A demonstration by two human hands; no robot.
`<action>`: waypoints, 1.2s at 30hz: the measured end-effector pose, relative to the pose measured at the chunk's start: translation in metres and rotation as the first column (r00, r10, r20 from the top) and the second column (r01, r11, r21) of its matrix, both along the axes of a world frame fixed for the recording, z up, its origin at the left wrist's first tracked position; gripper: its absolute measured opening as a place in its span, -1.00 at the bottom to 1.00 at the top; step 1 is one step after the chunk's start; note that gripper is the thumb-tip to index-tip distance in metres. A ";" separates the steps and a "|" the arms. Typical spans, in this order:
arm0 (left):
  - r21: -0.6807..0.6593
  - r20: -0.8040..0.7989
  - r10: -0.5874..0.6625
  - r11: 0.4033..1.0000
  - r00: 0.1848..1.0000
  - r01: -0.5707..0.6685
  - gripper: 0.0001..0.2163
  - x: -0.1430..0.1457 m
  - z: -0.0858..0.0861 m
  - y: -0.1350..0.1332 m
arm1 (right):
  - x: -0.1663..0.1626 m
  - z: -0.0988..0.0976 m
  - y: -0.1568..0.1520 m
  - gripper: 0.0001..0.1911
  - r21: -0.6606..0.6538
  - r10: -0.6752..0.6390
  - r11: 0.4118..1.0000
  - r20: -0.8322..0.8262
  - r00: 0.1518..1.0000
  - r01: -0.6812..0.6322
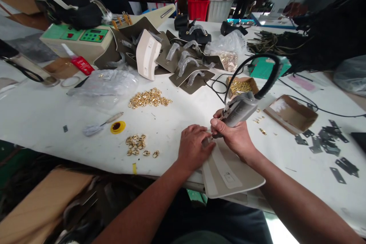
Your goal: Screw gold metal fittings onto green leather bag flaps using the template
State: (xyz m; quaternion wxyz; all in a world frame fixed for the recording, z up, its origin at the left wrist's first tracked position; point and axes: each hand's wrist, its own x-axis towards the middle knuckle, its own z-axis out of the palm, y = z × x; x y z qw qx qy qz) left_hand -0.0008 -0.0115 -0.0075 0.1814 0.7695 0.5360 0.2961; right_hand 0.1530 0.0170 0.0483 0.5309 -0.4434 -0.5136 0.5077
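Note:
My right hand point(236, 135) is wrapped round a grey hand-held power tool point(240, 108) whose black hose point(267, 80) loops up behind it. The tool's tip points down at the top edge of a beige leather panel point(228, 171) that lies over the white table's near edge point(85, 152). My left hand point(193, 146) is closed in a pinch at that same top edge, right beside the tool tip. What the fingers pinch is too small to make out.
Two heaps of small gold metal fittings point(149, 98) point(137, 145) lie left of my hands, with a yellow glue lid point(118, 127) and a brush point(101, 125). Dark metal strips point(326, 143) and an open cardboard box point(291, 112) lie on the right. Grey leather pieces point(183, 66) and a machine point(82, 40) stand behind.

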 end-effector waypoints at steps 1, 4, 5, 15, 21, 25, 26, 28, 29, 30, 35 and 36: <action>-0.001 0.000 0.000 1.000 1.000 0.000 -0.77 0.000 0.000 0.000 | 0.000 0.000 0.000 -0.62 0.002 -0.002 1.000 0.010 1.000 0.002; -0.004 0.001 -0.005 1.000 1.000 0.005 -0.76 0.000 0.001 0.000 | -0.002 0.002 0.000 -0.63 0.018 -0.005 1.000 0.045 0.999 0.004; -0.006 0.002 -0.006 1.000 1.000 0.006 -0.76 0.000 0.001 0.000 | -0.002 0.003 0.000 -0.63 0.025 0.001 1.000 0.054 0.999 -0.002; -0.019 0.004 0.000 1.000 1.000 0.000 -0.74 0.000 0.003 0.000 | -0.002 0.001 0.001 -0.70 0.111 0.086 0.989 0.084 0.993 -0.095; -0.018 -0.003 0.012 1.000 1.000 -0.012 -0.78 0.001 0.003 0.000 | 0.000 -0.003 0.003 -0.68 0.136 0.150 0.978 0.065 0.987 -0.158; -0.012 -0.002 0.020 1.000 1.000 -0.020 -0.81 0.002 0.004 0.000 | -0.005 0.000 0.005 -0.72 0.150 0.180 0.970 0.085 0.980 -0.191; -0.010 -0.002 0.021 1.000 1.000 -0.021 -0.81 0.002 0.003 0.000 | -0.006 0.000 0.006 -0.73 0.147 0.179 0.971 0.086 0.980 -0.190; -0.007 -0.001 0.023 1.000 1.000 -0.023 -0.80 0.002 0.002 0.000 | -0.006 -0.002 0.006 -0.75 0.148 0.169 0.972 0.100 0.981 -0.182; -0.005 0.001 0.026 1.000 1.000 -0.026 -0.80 0.002 0.001 0.000 | -0.006 -0.004 0.006 -0.77 0.152 0.161 0.972 0.118 0.980 -0.178; -0.004 0.003 0.030 1.000 1.000 -0.030 -0.79 0.002 0.001 0.000 | -0.005 -0.006 0.006 -0.78 0.155 0.154 0.972 0.136 0.979 -0.174; 0.001 0.003 0.030 1.000 1.000 -0.030 -0.79 0.002 -0.001 0.000 | -0.003 -0.011 0.003 -0.82 0.152 0.117 0.978 0.176 0.977 -0.145; 0.003 0.000 0.028 1.000 1.000 -0.028 -0.80 0.003 0.000 0.000 | -0.004 -0.011 0.003 -0.80 0.151 0.111 0.979 0.166 0.980 -0.137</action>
